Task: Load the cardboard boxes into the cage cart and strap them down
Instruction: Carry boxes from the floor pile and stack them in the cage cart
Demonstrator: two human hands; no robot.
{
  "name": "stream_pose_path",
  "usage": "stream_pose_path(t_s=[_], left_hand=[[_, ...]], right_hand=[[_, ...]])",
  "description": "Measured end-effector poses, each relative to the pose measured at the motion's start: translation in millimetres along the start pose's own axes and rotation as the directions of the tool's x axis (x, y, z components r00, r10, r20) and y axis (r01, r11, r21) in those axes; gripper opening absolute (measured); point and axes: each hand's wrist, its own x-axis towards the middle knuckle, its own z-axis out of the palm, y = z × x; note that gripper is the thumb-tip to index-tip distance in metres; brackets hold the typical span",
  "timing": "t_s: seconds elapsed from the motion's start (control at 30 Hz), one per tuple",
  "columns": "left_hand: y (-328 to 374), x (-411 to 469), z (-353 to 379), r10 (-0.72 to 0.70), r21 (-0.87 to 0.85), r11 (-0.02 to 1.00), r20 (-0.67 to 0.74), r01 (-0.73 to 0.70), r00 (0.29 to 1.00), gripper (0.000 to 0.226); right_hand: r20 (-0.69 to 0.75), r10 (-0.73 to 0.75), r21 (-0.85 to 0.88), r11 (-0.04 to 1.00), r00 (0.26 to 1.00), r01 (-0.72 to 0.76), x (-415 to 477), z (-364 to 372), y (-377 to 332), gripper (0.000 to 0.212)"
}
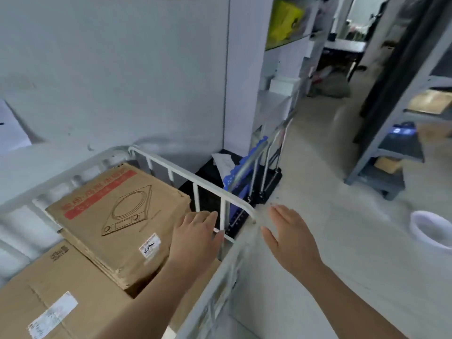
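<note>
Already inside the cage cart (195, 184), two cardboard boxes sit at 9 o'clock, the printed box (117, 216) tilted across the plain box (61, 289), seemingly for want of width. The left hand (195, 238) and right hand (286, 241) hover straight-fingered and empty either side of the corner rail. Open floor (342, 241) lies at 3 o'clock.

Two boxes (115, 216) in cage cart (195, 174); both hands (195, 238) flat, empty

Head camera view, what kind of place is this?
Probably a storeroom or small warehouse: cardboard boxes in a white cage cart, grey metal shelving holding more cartons, and a folded hand trolley.
</note>
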Motion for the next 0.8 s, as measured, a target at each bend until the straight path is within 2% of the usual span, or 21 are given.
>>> stream_pose_path(t_s=[0.17,0.37,0.57,0.7,0.8], left_hand=[[128,-6,29,0.296,-0.017,0.955,0.051,-0.296,0.954,0.046],[307,-40,81,0.59,-0.1,0.804,0.01,-0.586,0.807,0.044],[472,-107,125,0.838,-0.206,0.54,0.04,-0.816,0.545,0.049],[552,-150,149,0.933,-0.26,0.36,0.095,-0.896,0.347,0.043],[604,-180,166,0.973,-0.29,0.224,0.111,-0.93,0.2,0.034]], right_hand=[[-0.09,0.287,-0.068,0.954,0.954,-0.293,-111,-49,96,0.057],[-0.222,0.579,-0.094,0.788,0.784,-0.608,-268,-106,207,0.056],[-0.33,0.779,-0.088,0.536,0.533,-0.839,-424,-146,273,0.052],[-0.391,0.852,-0.06,0.354,0.348,-0.933,-509,-159,286,0.049],[-0.426,0.887,-0.018,0.19,0.179,-0.982,-560,-160,288,0.043]])
